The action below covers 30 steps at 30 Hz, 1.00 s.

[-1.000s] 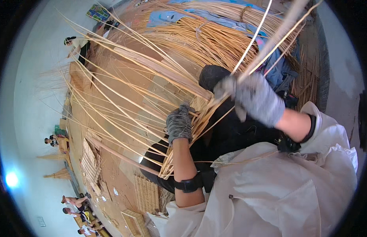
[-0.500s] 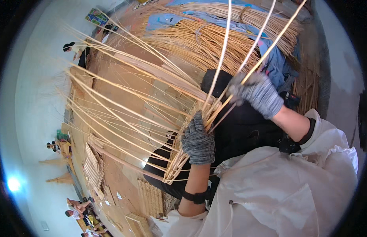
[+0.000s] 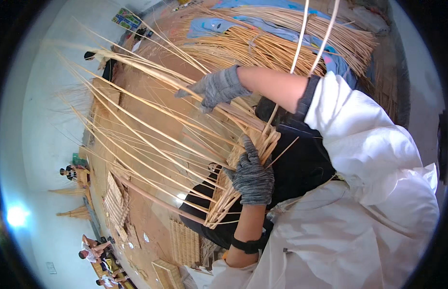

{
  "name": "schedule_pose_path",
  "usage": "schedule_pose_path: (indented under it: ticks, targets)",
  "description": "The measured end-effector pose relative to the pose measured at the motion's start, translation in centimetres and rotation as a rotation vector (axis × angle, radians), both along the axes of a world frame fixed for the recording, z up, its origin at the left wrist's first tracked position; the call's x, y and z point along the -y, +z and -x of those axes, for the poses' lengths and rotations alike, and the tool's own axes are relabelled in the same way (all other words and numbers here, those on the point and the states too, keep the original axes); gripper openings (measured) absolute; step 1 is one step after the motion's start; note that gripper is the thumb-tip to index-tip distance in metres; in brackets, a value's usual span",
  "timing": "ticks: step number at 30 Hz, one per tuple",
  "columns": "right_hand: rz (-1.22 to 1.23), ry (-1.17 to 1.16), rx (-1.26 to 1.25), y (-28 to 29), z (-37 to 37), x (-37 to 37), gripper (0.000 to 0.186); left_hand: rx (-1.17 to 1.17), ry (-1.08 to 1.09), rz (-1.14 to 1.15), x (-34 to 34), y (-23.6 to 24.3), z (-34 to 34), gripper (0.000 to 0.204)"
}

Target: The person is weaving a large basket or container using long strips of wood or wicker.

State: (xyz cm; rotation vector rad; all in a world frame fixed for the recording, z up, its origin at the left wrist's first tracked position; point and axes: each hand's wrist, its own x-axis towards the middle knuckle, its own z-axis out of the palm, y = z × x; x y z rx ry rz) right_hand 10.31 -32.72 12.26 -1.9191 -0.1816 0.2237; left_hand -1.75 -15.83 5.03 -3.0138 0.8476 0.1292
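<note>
A partly woven wicker basket (image 3: 219, 208) rests against my dark-clad lap, its long pale rods fanning out to the left. My left hand (image 3: 253, 177), in a grey knit glove, grips the woven edge, with its index finger stretched along the weave. Farther up, my right hand (image 3: 215, 90), gloved alike, closes around a wicker rod (image 3: 161, 76) beside a thicker stake (image 3: 236, 113); part of its grip is hidden behind the glove. Two pale rods (image 3: 301, 38) rise upright past my right forearm. A short rod end (image 3: 287, 148) sticks out to the right of my left hand.
Bundles of wicker rods (image 3: 267, 50) lie on blue cloth (image 3: 204, 26) at the back. Woven panels (image 3: 115, 204) and a flat woven piece (image 3: 184, 239) lie on the floor at left. Several people sit along the left wall, one person (image 3: 91, 250) near the lower left.
My right hand has swung left across the basket, away from the upright rods, and now holds a rod on the far side. My left hand stays on the woven edge.
</note>
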Motion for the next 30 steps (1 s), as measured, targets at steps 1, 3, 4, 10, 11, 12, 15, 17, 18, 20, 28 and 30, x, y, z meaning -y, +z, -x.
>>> schedule_pose_path:
  ticks: [1, 3, 4, 10, 11, 12, 15, 17, 18, 20, 28, 30]
  targets:
    - [0.106, 0.030, 0.119, -1.0, -0.9, 0.1, 0.066, 0.003, -0.005, 0.001, 0.3, 0.0, -0.1, 0.079]
    - [0.503, -0.042, 0.501, -3.2, -2.4, 0.4, 0.067, -0.017, -0.026, -0.008, 1.0, 0.1, 0.3, 0.081]
    - [0.503, -0.029, 0.499, -2.9, -2.4, -0.3, 0.067, -0.022, -0.014, -0.006, 1.0, 0.2, 0.3, 0.081]
    - [0.571, -0.122, 0.405, -1.3, 5.3, -1.8, 0.068, -0.037, 0.017, -0.058, -0.2, 0.4, 0.3, 0.076]
    - [0.713, 0.153, 0.354, -0.6, 7.2, -1.0, 0.067, 0.113, 0.008, -0.002, -0.7, -0.2, 0.0, 0.075]
    - [0.846, 0.434, 0.299, -0.1, 9.1, -0.4, 0.067, 0.265, 0.003, 0.050, -1.2, -0.5, -0.2, 0.074]
    - [1.111, 0.457, 0.394, -2.9, 11.6, 1.7, 0.069, 0.421, -0.095, 0.188, -1.1, -2.4, 0.3, 0.068]
    - [1.138, 0.324, 0.512, -3.7, 11.8, 1.2, 0.060, 0.489, -0.106, 0.370, -1.4, -3.1, 0.4, 0.056]
    - [1.133, 0.329, 0.505, -4.2, 12.0, 1.0, 0.060, 0.481, -0.104, 0.367, -1.5, -3.3, 0.5, 0.056]
    - [1.153, 0.329, 0.551, -5.2, 12.1, 0.8, 0.048, 0.463, -0.119, 0.431, -1.7, -3.3, 0.4, 0.052]
    - [1.107, 0.313, 0.442, -5.0, 12.8, 0.3, 0.030, 0.460, -0.121, 0.423, -2.1, -2.8, 0.3, 0.047]
    - [1.088, 0.334, 0.390, -5.0, 13.2, 0.6, 0.036, 0.097, -0.161, 0.526, -2.1, -1.2, 0.2, 0.057]
